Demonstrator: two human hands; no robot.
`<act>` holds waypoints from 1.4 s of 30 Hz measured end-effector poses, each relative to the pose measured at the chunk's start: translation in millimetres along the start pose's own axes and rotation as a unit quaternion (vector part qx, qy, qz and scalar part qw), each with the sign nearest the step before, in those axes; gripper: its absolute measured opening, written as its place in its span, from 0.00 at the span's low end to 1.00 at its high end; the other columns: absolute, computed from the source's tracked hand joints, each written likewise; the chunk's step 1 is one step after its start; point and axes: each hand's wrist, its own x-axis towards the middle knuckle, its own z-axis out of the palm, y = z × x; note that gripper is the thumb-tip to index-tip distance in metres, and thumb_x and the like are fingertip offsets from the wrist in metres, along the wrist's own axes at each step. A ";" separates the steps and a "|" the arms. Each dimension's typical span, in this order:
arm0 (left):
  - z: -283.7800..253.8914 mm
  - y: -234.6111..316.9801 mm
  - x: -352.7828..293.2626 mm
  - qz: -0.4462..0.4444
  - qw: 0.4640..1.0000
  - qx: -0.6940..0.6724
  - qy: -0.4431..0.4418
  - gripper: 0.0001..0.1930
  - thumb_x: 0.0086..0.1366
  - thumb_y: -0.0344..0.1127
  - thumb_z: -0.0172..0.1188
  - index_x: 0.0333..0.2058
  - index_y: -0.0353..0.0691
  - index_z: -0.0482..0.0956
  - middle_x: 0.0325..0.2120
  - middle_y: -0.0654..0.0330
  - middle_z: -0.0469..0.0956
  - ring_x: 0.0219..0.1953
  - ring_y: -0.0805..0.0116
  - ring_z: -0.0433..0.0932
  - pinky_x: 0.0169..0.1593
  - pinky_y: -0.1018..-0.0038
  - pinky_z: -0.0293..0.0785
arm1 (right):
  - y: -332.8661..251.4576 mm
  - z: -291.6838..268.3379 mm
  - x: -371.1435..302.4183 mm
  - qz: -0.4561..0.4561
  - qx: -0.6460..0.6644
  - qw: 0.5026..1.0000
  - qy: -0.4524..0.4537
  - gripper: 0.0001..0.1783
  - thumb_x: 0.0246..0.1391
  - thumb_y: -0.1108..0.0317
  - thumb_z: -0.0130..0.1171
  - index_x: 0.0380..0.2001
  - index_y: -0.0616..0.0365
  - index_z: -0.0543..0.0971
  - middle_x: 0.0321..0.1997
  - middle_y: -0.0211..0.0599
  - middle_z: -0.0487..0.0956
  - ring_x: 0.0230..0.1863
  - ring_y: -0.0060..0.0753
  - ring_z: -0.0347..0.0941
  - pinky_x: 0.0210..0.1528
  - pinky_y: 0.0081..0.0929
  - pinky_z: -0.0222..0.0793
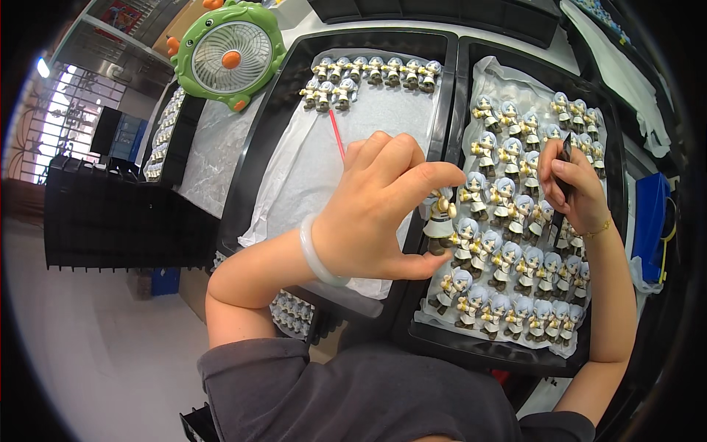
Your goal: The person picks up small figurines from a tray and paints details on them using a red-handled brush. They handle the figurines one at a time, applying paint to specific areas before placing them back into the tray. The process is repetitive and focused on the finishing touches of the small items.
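My left hand [387, 195], with a pale bangle at its wrist, pinches a small figurine [440, 223] between thumb and forefinger. The figurine stands upright, with pale hair, a white outfit and dark feet; its head is partly behind my finger. Over the right tray, my right hand [578, 184] is closed around a slim black tool [565, 151], whose exact kind I cannot make out. Beneath both hands, the paper-lined right tray [412, 324] holds rows of similar figurines [508, 258]. In the left tray [254, 173], several more figurines [375, 70] line the far end.
A pink stick [336, 134] lies on the left tray's white paper. A green animal-shaped fan [230, 59] stands at the far left, above a black crate [121, 214]. At the right edge is a blue bin [648, 228]. Another black tray [442, 18] sits at the back.
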 end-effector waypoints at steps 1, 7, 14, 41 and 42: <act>-0.2 -0.4 0.2 0.003 1.000 0.001 -0.002 0.29 0.30 0.40 0.64 0.37 0.40 0.69 0.25 0.64 0.63 0.27 0.68 0.61 0.36 0.74 0.52 | 0.1 0.0 0.1 0.000 -0.001 1.000 0.001 0.11 0.44 0.62 0.49 0.19 0.59 0.66 0.12 0.27 0.66 0.08 0.09 0.52 0.08 0.08 0.45; 10.5 -36.3 6.1 -0.082 0.970 -0.213 0.082 0.27 0.39 0.44 0.63 0.39 0.44 0.65 0.28 0.61 0.65 0.31 0.68 0.62 0.36 0.75 0.58 | 1.1 -2.7 -0.9 0.004 -0.014 1.000 0.008 0.11 0.44 0.62 0.49 0.19 0.59 0.66 0.12 0.27 0.66 0.08 0.09 0.52 0.08 0.08 0.45; 46.7 -140.6 -9.5 -0.281 0.955 -0.079 0.046 0.27 0.42 0.43 0.61 0.41 0.45 0.61 0.31 0.58 0.68 0.39 0.64 0.65 0.45 0.69 0.56 | -3.6 3.7 -2.0 0.002 -0.019 1.000 0.000 0.11 0.43 0.62 0.50 0.19 0.58 0.67 0.12 0.26 0.66 0.08 0.08 0.53 0.08 0.07 0.45; 55.5 -136.3 120.8 -0.001 0.985 0.171 0.034 0.25 0.41 0.30 0.55 0.44 0.41 0.66 0.39 0.55 0.68 0.45 0.56 0.64 0.49 0.67 0.59 | 0.8 9.0 0.1 0.051 -0.059 0.995 -0.063 0.10 0.41 0.63 0.54 0.22 0.58 0.71 0.15 0.28 0.70 0.10 0.10 0.56 0.10 0.10 0.49; 69.8 -119.2 142.3 0.018 0.987 0.153 0.044 0.23 0.44 0.30 0.56 0.43 0.40 0.66 0.39 0.53 0.70 0.43 0.56 0.66 0.48 0.66 0.61 | 2.8 8.6 -0.7 0.031 -0.053 0.996 -0.059 0.09 0.41 0.63 0.54 0.22 0.58 0.71 0.15 0.28 0.69 0.10 0.11 0.56 0.09 0.10 0.48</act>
